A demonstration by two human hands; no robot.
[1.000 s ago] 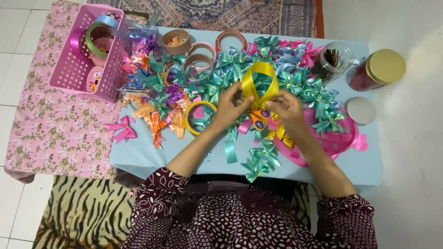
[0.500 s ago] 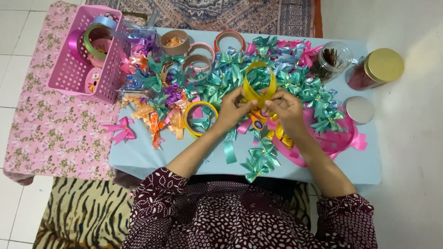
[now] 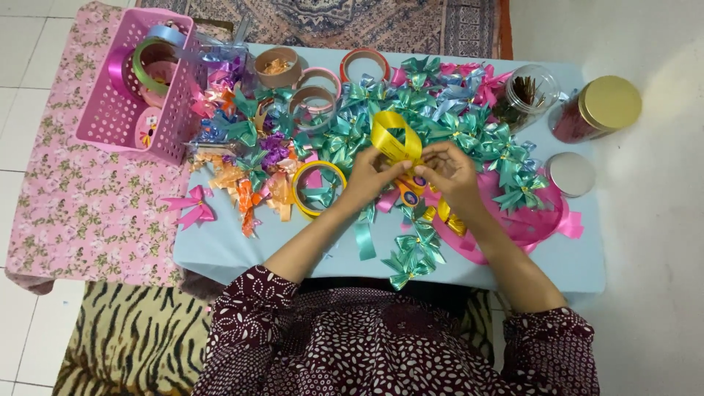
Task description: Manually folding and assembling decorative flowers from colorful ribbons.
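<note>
A yellow ribbon (image 3: 392,138) stands folded into two loops above my fingers. My left hand (image 3: 374,176) pinches the ribbon's base from the left. My right hand (image 3: 451,172) pinches it from the right, the fingertips of both hands meeting at the fold. Yellow-handled scissors (image 3: 411,196) lie partly hidden under my hands. Finished teal ribbon bows (image 3: 418,249) lie just below my hands and many more (image 3: 469,132) spread behind them. A yellow ribbon roll (image 3: 317,189) sits left of my left hand.
A light blue table (image 3: 220,246) holds everything. A pink basket (image 3: 121,110) with ribbon rolls sits at the far left. Cardboard ribbon cores (image 3: 277,67) line the back. An open glass jar (image 3: 526,92), a gold-lidded jar (image 3: 598,108) and a silver lid (image 3: 570,174) stand right.
The yellow ribbon loops have been drawn slightly tighter and lower between my fingers. Both hands stay in nearly the same place.
</note>
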